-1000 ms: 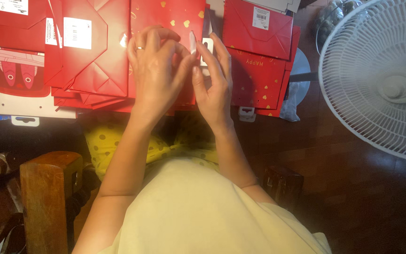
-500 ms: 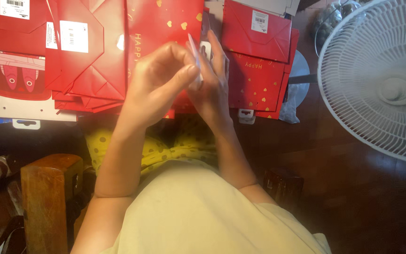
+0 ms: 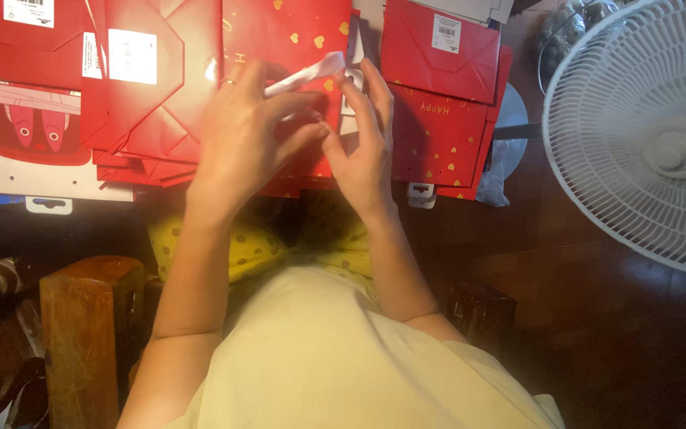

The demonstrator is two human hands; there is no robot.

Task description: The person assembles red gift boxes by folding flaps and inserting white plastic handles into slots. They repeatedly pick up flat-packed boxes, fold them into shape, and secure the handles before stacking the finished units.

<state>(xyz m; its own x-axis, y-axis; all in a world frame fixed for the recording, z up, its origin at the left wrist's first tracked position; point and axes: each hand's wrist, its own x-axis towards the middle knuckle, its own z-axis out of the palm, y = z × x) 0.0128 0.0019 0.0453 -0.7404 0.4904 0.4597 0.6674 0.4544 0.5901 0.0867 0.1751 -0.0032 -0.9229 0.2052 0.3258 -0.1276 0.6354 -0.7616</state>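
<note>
- Paper strip [image 3: 309, 73], white and narrow, sits pinched at the fingertips of the left hand [image 3: 244, 135], slanting up to the right over the red bag with gold hearts [image 3: 295, 28].
- Left hand is curled shut on that strip, thumb pressed toward the right hand [image 3: 363, 147].
- Right hand stands just beside it, fingers spread upward and loosely open, the thumb meeting the left thumb; I cannot tell whether it grips anything.
- Both hands hover over the middle bag, right at its lower edge.
- Room to move: dark floor [image 3: 597, 318] opens to the lower right, while the white fan [image 3: 645, 135] crowds the right side.
- Wooden stool [image 3: 81, 334] stands low on the left, near the left forearm.
- Left of the hands, a folded red bag [image 3: 144, 103] carries a white rectangular label [image 3: 132, 56].
- Far left, a white card with a red picture panel [image 3: 29, 119] lies flat.
- Right of the hands, another red bag [image 3: 438, 127] with gold specks lies under a red envelope flap [image 3: 438, 48] with a small white barcode label [image 3: 444, 33].
</note>
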